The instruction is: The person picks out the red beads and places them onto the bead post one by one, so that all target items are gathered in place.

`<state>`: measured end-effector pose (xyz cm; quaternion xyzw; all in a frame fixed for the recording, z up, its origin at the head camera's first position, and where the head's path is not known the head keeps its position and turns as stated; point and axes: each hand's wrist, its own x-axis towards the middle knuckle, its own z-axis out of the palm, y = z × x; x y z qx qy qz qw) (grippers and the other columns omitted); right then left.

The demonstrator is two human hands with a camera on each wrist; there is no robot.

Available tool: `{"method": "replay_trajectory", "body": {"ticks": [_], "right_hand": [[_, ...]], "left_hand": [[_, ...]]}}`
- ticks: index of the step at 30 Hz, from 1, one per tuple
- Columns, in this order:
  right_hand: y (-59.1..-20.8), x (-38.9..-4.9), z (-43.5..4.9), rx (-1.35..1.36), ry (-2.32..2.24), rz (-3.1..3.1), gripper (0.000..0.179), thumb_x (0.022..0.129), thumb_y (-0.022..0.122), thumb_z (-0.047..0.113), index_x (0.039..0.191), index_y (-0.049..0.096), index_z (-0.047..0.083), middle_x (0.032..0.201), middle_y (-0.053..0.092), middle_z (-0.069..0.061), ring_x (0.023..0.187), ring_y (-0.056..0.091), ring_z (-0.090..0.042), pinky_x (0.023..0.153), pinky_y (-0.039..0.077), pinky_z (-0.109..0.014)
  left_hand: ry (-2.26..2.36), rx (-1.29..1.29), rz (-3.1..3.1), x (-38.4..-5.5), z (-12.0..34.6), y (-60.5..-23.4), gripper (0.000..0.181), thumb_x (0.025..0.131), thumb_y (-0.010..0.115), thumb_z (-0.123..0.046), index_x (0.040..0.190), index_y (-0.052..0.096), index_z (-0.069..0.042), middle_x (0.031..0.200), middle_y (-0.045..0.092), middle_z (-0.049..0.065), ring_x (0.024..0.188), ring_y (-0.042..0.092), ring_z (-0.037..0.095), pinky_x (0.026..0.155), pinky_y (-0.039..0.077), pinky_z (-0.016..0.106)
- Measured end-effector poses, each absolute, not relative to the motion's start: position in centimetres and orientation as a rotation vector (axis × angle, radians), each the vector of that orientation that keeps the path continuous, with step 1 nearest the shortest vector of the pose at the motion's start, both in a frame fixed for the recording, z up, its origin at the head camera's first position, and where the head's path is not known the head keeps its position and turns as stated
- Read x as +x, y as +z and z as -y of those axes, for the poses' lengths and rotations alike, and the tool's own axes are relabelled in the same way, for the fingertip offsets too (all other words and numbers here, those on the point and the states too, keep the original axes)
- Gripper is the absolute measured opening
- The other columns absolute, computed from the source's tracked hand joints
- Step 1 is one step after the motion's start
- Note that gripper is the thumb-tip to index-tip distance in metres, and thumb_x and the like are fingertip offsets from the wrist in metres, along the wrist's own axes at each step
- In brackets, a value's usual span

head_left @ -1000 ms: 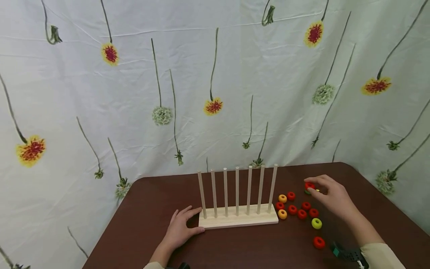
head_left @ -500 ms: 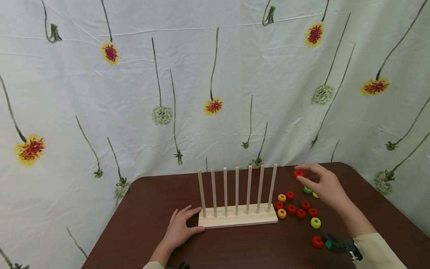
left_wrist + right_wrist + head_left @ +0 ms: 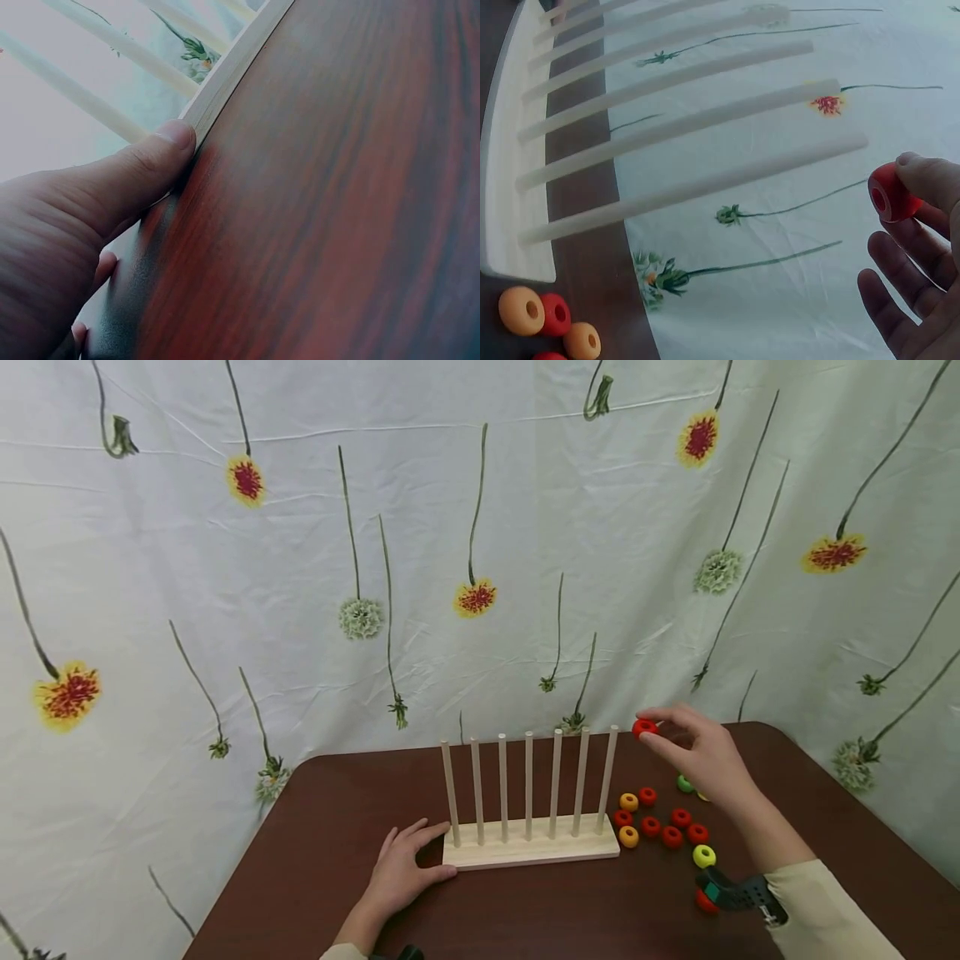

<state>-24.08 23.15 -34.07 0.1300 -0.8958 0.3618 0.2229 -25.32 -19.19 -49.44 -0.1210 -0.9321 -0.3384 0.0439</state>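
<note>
A red bead (image 3: 644, 728) with a hole through it is pinched between the thumb and index finger of my right hand (image 3: 705, 756), level with the peg tops. In the right wrist view the bead (image 3: 889, 196) is close to the tip of the nearest peg (image 3: 855, 141), apart from it. The wooden peg stand (image 3: 532, 855) stands upright on the table, its row of several pegs bare. My left hand (image 3: 401, 872) holds the stand's left end, index finger at the back corner and thumb at the front. The left wrist view shows the thumb (image 3: 169, 142) against the base's edge.
Several red beads (image 3: 672, 837) and two orange ones (image 3: 628, 837) lie right of the stand. A yellow-green bead (image 3: 704, 857) and a green one (image 3: 685, 783) lie farther right. The dark brown table (image 3: 330, 810) ends at a flower-print cloth (image 3: 420, 560).
My right hand has lifted the red bead off the right side of the table and carried it up and left toward the rightmost peg. The left hand and the stand have stayed put.
</note>
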Motion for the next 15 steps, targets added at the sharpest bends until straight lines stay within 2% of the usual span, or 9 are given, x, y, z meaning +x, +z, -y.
{"method": "replay_trajectory", "body": {"ticks": [5,9,15], "right_hand": [[-33.8,-24.3,-22.4,0.396,1.014,2.419,0.031,0.098,0.066,0.030,0.127,0.068,0.018,0.115,0.068,0.000,0.093,0.053,0.010,0.081,0.054,-0.021],[-33.6,-24.5,-21.9,0.416,1.047,2.407,0.032,0.098,0.066,0.030,0.128,0.068,0.019,0.119,0.067,0.000,0.095,0.053,0.010,0.083,0.054,-0.022],[-32.9,-24.8,-21.1,0.427,1.080,2.405,0.032,0.098,0.065,0.033,0.128,0.068,0.021,0.116,0.067,0.002,0.096,0.056,0.003,0.082,0.054,-0.020]], "left_hand": [[-1.018,-0.372,2.848,-25.3,19.2,-49.5,0.066,0.074,0.087,-0.041,0.133,0.066,-0.021,0.139,0.062,0.011,0.141,0.046,0.037,0.121,0.015,0.068],[-1.019,-0.371,2.857,-25.2,19.2,-49.6,0.066,0.074,0.086,-0.042,0.134,0.066,-0.021,0.139,0.062,0.011,0.140,0.046,0.038,0.120,0.015,0.069],[-1.035,-0.365,2.854,-25.3,19.2,-49.6,0.066,0.074,0.086,-0.042,0.134,0.066,-0.021,0.140,0.061,0.012,0.141,0.045,0.038,0.121,0.014,0.068]]}}
